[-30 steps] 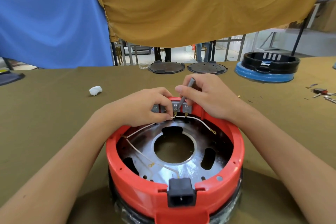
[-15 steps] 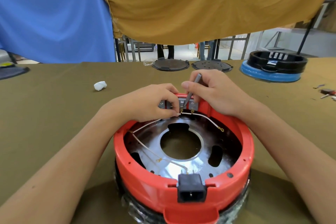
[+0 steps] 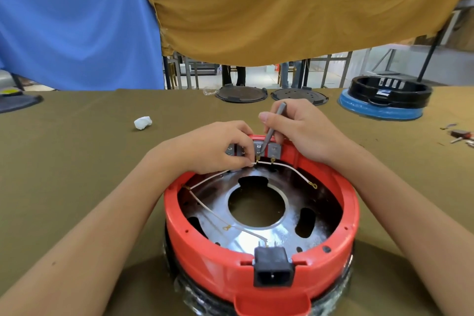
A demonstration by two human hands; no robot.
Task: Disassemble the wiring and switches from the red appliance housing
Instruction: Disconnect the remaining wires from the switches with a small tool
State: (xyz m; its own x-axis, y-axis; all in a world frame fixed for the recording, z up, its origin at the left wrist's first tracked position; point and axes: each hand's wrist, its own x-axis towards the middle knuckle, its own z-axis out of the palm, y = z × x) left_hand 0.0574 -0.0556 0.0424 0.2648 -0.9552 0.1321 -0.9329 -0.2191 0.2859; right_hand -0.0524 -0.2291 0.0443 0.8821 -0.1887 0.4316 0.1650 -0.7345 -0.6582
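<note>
White wire (image 3: 218, 175) is pinched by L hand (image 3: 213, 147) at the switches (image 3: 259, 149) on far wall of red housing (image 3: 256, 259), tool (image 3: 273, 124) gripped in R hand (image 3: 300, 128); terminal could be bent if tip slips

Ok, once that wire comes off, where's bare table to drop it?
Bare cloth lies left of the red housing, between the left hand and the white wad. More between the right hand and the blue-based housing. The far-right edge is crowded with small metal parts.
</note>
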